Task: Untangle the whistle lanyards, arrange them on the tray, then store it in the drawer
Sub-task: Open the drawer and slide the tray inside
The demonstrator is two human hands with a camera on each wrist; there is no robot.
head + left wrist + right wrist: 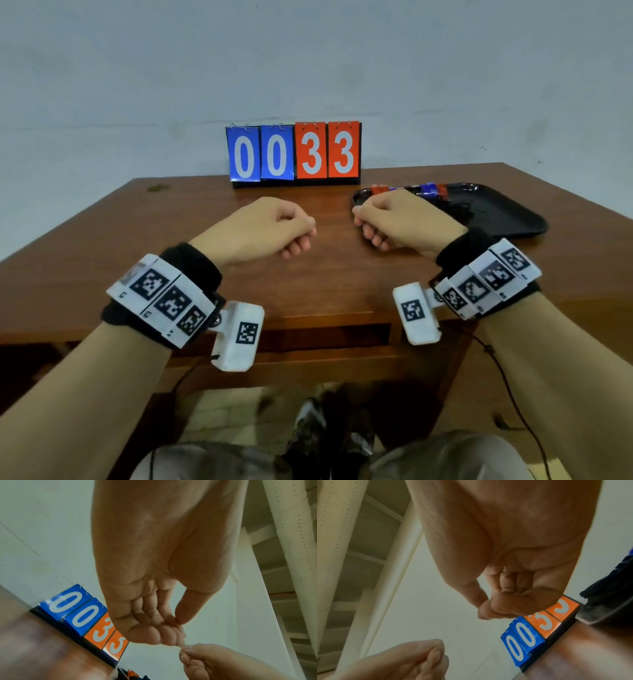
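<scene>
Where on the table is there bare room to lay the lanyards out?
Bare wood lies left of the left hand, out to the table edge, and in front of the scoreboard. It is crowded on the tray, where whistles sit behind the right hand.

- A plain pale grey-white wall (pixel 308 61) rises behind a brown wooden table (pixel 205 219).
- A flip scoreboard (pixel 294 152) reading 0033 stands at the table's back edge, against the wall.
- Pale floor tiles (pixel 226 407) show beneath the table.
- The wrist views show a cream perforated ceiling beam (pixel 289 534).
</scene>
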